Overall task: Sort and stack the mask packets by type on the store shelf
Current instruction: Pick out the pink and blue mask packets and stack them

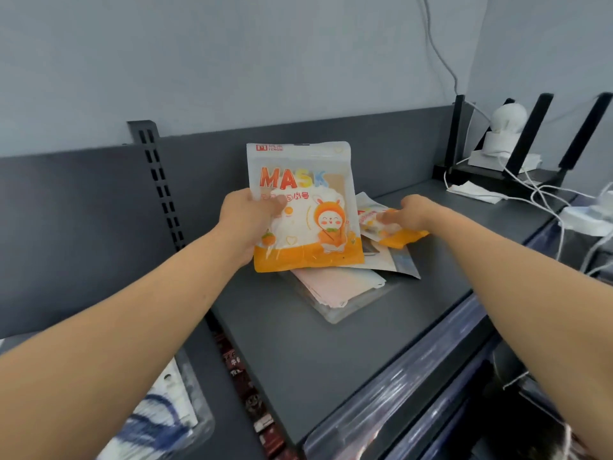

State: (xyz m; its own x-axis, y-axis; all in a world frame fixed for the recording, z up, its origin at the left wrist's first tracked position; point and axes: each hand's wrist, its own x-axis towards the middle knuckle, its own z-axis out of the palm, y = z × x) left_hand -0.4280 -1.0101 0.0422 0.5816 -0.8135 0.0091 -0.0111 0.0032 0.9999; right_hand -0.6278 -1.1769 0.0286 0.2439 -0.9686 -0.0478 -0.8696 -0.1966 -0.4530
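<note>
My left hand (247, 224) grips the left edge of an orange and white MASK packet (306, 207) with a rabbit cartoon, holding it upright above the dark shelf (331, 353). Just to its right, my right hand (411, 212) holds a second orange packet (399, 235) of the same kind, lying low over the pile. Under both lies a clear packet of pale pink masks (335, 290) and a silvery packet (403, 263), partly hidden.
A slotted shelf upright (159, 180) stands at the left. On the right sit black router antennas (530, 134), a white camera (504, 124) and white cables (544, 197). A blue and white packet (159, 413) lies on the lower left shelf. A clear price rail (408, 370) fronts the shelf.
</note>
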